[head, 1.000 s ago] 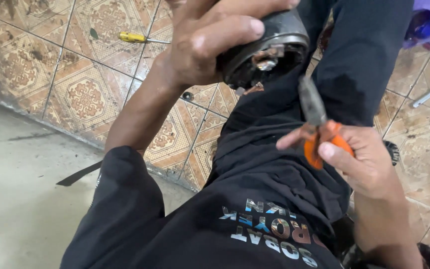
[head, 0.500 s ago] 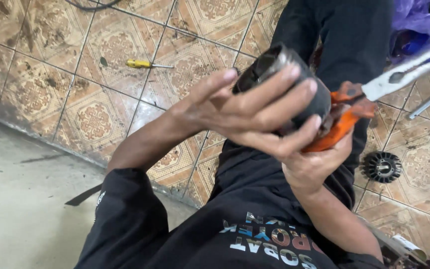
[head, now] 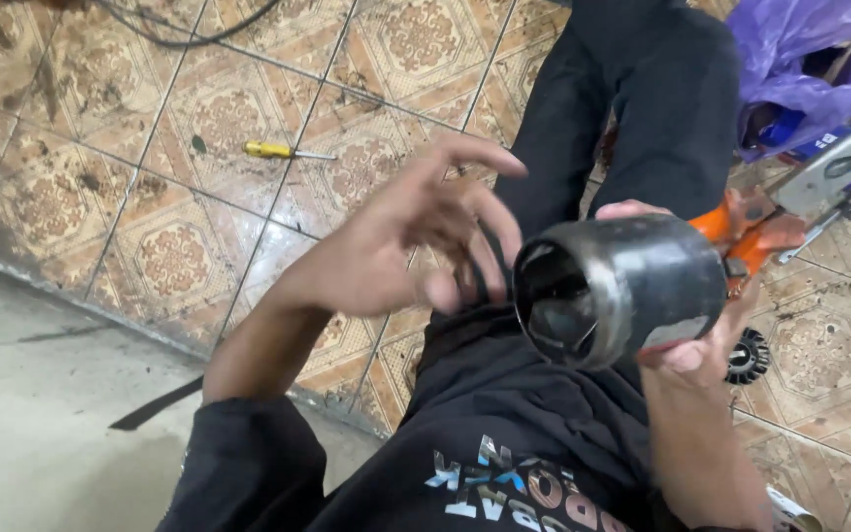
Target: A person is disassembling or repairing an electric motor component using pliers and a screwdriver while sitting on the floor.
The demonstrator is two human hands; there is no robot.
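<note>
Gripped in the right hand (head: 691, 340) are a dark metal cylindrical housing (head: 622, 291) and orange-handled pliers (head: 751, 232); the left hand (head: 416, 241) is spread wide, empty, just beside the housing's open mouth.

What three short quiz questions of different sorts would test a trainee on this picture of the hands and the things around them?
1. True or false: the left hand grips the dark metal cylinder.
2. What lies on the tiled floor beyond the left hand? A. a yellow-handled screwdriver B. a hammer C. a saw
3. Fill in: besides the cylinder, the right hand holds pliers with ____ handles.

Key
1. False: the left hand is open, fingers spread, beside the cylinder's open end; the right hand holds it.
2. A, the yellow-handled screwdriver.
3. Orange.
</note>
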